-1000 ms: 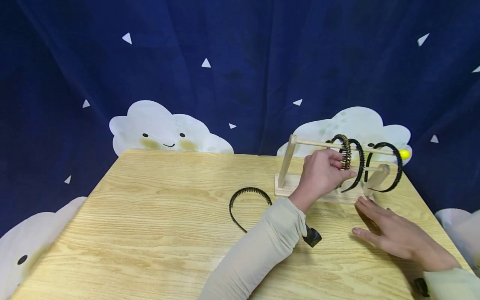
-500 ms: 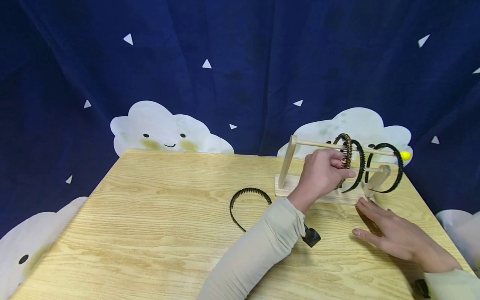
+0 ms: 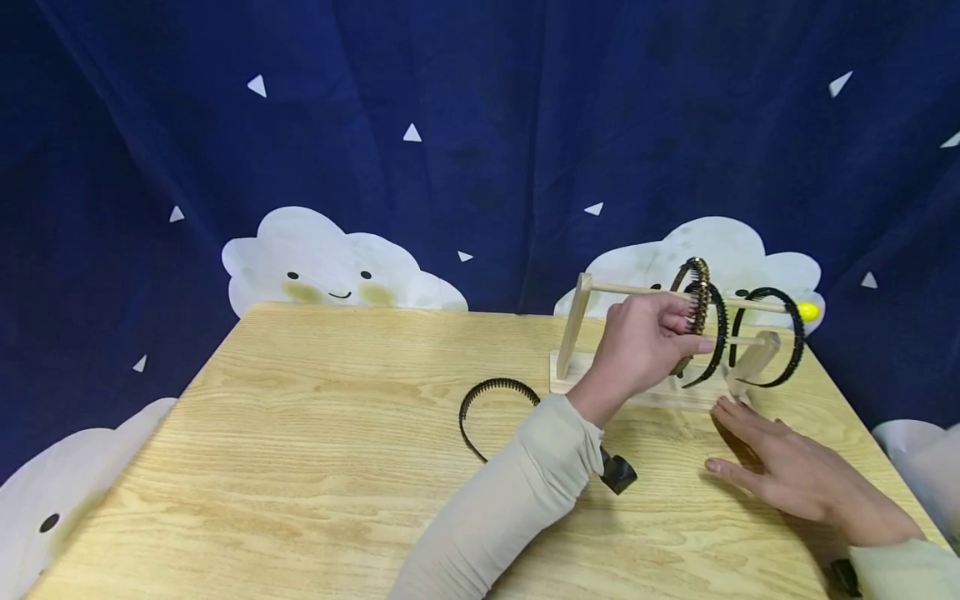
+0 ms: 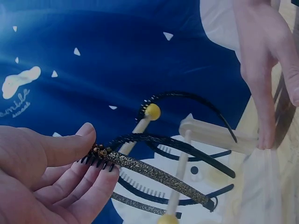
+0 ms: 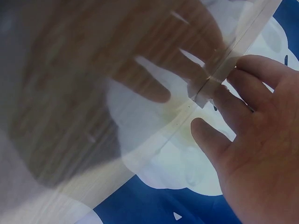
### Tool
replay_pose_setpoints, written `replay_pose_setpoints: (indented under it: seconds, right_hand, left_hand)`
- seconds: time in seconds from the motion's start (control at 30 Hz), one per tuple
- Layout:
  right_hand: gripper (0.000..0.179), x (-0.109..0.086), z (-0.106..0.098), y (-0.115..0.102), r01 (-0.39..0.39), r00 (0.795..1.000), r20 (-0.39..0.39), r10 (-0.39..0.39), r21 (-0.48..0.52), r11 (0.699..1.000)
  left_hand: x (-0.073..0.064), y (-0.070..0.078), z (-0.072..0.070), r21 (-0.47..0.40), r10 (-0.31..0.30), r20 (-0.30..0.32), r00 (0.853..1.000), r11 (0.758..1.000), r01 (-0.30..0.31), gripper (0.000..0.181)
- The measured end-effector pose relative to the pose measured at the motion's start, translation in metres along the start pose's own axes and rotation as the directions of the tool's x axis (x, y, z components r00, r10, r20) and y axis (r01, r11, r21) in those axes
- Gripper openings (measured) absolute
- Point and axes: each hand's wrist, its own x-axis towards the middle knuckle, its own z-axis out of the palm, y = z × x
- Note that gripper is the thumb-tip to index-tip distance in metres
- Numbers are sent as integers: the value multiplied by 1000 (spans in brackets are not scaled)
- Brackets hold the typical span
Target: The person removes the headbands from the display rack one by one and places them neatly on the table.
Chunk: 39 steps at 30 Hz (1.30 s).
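Note:
My left hand (image 3: 643, 340) pinches a glittery brown-gold headband (image 3: 700, 287) with comb teeth, between thumb and fingers. This headband (image 4: 161, 176) is around the upper rod of a wooden stand (image 3: 573, 325), its top above the rod. Just right of it hangs a black toothed headband (image 3: 722, 337), and another black headband (image 3: 797, 350) is near the rod's yellow end knob (image 3: 807, 312). My right hand (image 3: 795, 471) lies with its fingers stretched out, fingertips against the front right corner of the stand's base. My left hand hides part of the stand.
Another dark toothed headband (image 3: 498, 385) lies on the wooden table (image 3: 337, 467), partly covered by my left sleeve. A black strap piece (image 3: 618, 473) shows below that wrist. Behind the table hangs a blue curtain (image 3: 480, 150) with clouds and triangles.
My left hand has raised the glittery headband slightly, and its top has shifted a little right towards the black headband beside it. My right hand stays where it was.

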Motion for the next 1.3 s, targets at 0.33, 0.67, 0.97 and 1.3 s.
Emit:
replay_pose_setpoints:
  seconds: [0.33, 0.67, 0.97, 1.3]
  right_hand:
    - [84, 0, 0, -1, -1, 1000, 4, 1, -4, 1000]
    - [85, 0, -1, 0, -16, 1000, 14, 16, -3, 1000]
    - [85, 0, 0, 0, -13, 1000, 10, 13, -14, 1000]
    - [85, 1, 0, 1, -27, 999, 27, 28, -19, 999]
  left_hand:
    - [-5, 9, -14, -3, 70, -12, 997, 998, -70, 36]
    - [-8, 12, -26, -28, 136, -42, 990, 990, -138, 35]
    - [-12, 15, -35, -57, 172, -69, 983, 983, -176, 35]
    - [-19, 15, -49, -132, 199, -106, 974, 968, -212, 37]
